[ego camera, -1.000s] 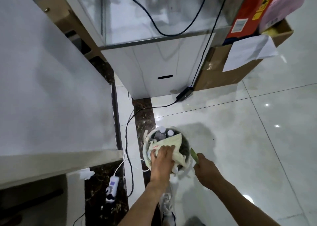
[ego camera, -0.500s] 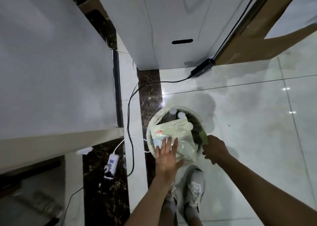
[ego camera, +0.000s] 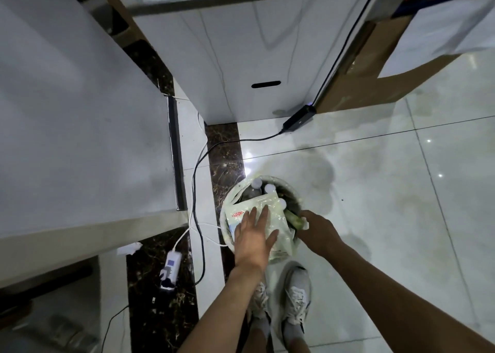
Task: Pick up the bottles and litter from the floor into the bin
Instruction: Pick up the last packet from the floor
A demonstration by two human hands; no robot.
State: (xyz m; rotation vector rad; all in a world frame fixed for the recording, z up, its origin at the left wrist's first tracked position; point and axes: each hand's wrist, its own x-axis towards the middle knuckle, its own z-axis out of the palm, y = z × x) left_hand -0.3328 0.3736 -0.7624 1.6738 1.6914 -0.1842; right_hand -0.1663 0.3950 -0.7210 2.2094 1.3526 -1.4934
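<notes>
Flat and straight-fingered, the left hand (ego camera: 253, 236) was pressed on a pale plastic bag (ego camera: 270, 213) lying across the mouth of the bin (ego camera: 227, 205) — nothing was grasped by it. At the bin's right rim a green item (ego camera: 294, 218) was pinched in the curled right hand (ego camera: 317, 229). White bottle caps (ego camera: 256, 183) were seen inside the bin at its far side — just beyond the bag. Left of the bin, a white power strip (ego camera: 171, 268) lay on the dark floor band.

bare forearms, grey-white sneakers (ego camera: 296, 297), grey socks (ego camera: 292, 332).
</notes>
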